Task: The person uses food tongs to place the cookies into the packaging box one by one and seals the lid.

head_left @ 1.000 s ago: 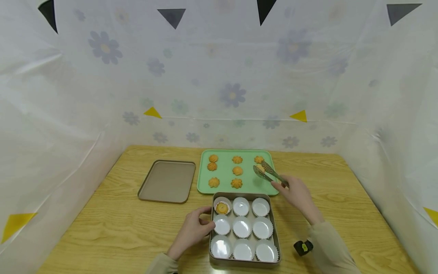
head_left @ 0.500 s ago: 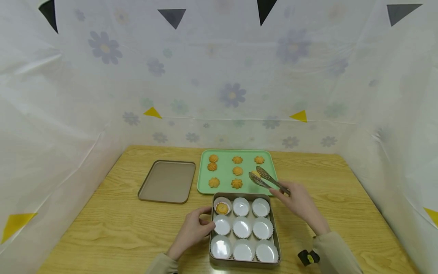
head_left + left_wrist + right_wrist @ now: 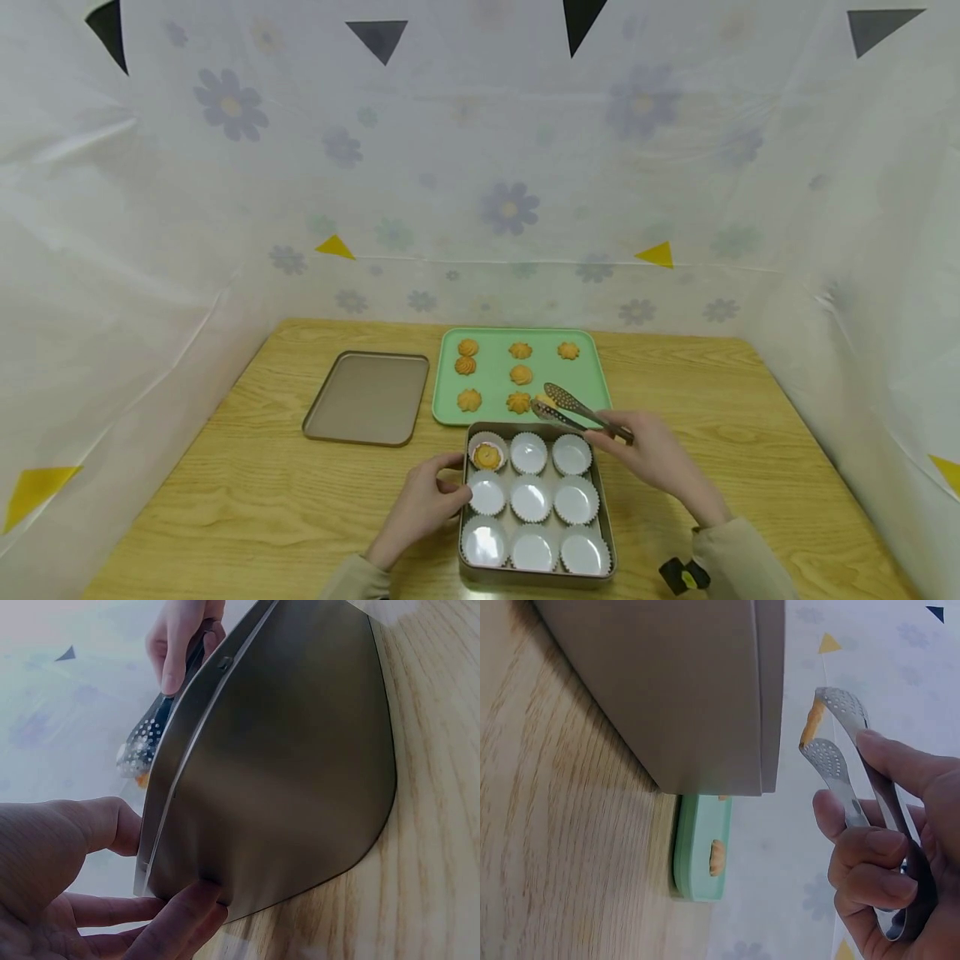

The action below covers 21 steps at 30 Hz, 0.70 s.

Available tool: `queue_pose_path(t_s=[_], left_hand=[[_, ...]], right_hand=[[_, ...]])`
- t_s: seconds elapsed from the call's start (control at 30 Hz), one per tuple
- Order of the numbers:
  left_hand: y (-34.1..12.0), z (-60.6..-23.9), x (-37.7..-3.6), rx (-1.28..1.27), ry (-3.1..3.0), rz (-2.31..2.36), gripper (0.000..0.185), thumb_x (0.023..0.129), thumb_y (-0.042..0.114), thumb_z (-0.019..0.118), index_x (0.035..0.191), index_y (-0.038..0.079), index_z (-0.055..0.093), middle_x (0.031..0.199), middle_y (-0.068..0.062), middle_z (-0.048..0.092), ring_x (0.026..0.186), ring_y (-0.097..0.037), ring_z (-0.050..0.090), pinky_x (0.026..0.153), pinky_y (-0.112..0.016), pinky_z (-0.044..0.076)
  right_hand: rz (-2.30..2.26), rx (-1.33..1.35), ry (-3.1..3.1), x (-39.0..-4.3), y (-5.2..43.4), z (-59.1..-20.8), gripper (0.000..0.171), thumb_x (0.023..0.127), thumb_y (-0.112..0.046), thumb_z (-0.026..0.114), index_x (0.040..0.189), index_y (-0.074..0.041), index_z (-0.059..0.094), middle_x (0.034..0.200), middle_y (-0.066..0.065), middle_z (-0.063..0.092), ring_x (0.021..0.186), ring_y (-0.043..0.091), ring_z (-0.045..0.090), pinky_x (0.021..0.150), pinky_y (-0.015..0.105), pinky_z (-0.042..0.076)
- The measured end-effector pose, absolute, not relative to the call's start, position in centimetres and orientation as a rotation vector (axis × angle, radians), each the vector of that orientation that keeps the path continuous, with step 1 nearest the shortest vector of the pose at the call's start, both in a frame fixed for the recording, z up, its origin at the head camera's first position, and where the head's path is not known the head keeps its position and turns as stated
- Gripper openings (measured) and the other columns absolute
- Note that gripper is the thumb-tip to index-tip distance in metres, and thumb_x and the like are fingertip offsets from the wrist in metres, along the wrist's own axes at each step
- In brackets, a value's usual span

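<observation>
My right hand (image 3: 654, 454) holds metal tongs (image 3: 859, 780) with perforated tips. Pinched between those tips is a golden cookie (image 3: 811, 724), raised near the back edge of a deep bronze-coloured tin (image 3: 537, 575). Rows of white fluted paper cups (image 3: 530, 497) fill the tin; a cookie (image 3: 487, 456) lies in the back left cup. At the tin's left side, my left hand (image 3: 423, 502) grips the wall, its thumb at the rim and its fingers against the outside, as the left wrist view shows.
Behind the tin lies a green tray (image 3: 592, 392) with several cookies (image 3: 521, 374) spaced over it. A shallow bronze-coloured lid or tray (image 3: 367, 398) lies to its left on the wooden table (image 3: 247, 492). Floral plastic sheeting (image 3: 465, 167) encloses the back and sides.
My right hand has brought the tongs and cookie from the green tray's right side toward the tin, nearer and leftward. The left hand and the tin have stayed put.
</observation>
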State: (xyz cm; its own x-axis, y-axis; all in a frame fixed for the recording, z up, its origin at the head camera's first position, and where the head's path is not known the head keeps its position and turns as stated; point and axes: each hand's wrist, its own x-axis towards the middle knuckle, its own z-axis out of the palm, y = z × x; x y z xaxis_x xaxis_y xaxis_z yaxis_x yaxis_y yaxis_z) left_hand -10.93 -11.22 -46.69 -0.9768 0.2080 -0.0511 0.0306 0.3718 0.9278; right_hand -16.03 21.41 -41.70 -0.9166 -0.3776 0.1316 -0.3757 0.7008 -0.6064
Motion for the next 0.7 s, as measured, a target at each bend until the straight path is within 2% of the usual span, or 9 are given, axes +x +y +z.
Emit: queue_pose_path(t_s=[0.17,0.47,0.7], left_hand=[[-11.26,-46.64,-10.94,0.223,2.453,1.681,0.054,0.081,0.005,0.067,0.133,-0.009,0.058,0.128,-0.031,0.062,0.089,-0.03,0.075,0.065,-0.023,0.061],[-11.3,-46.6,-10.95,0.225,2.447,1.685,0.054,0.082,0.005,0.067,0.133,-0.009,0.057,0.128,-0.031,0.062,0.089,-0.03,0.075,0.065,-0.024,0.061],[-11.28,-46.5,-10.87,0.224,2.446,1.681,0.054,0.082,0.005,0.067,0.133,-0.009,0.058,0.129,-0.031,0.062,0.09,-0.03,0.075,0.066,-0.024,0.061]], right_hand=[[-1.007,-0.735,2.879,-15.81,21.73,-41.76,0.033,0.096,-0.032,0.067,0.113,-0.005,0.073,0.072,-0.008,0.06,0.05,-0.004,0.029,0.043,0.017,0.031],[-0.921,-0.888,2.802,-15.68,22.06,-41.8,0.04,0.097,-0.035,0.065,0.121,-0.003,0.071,0.076,-0.01,0.063,0.055,-0.002,0.036,0.048,0.017,0.036],[-0.826,-0.965,2.797,-15.73,21.92,-41.78,0.022,0.098,-0.038,0.063,0.105,-0.02,0.073,0.073,-0.017,0.058,0.057,-0.003,0.036,0.05,0.016,0.036]])
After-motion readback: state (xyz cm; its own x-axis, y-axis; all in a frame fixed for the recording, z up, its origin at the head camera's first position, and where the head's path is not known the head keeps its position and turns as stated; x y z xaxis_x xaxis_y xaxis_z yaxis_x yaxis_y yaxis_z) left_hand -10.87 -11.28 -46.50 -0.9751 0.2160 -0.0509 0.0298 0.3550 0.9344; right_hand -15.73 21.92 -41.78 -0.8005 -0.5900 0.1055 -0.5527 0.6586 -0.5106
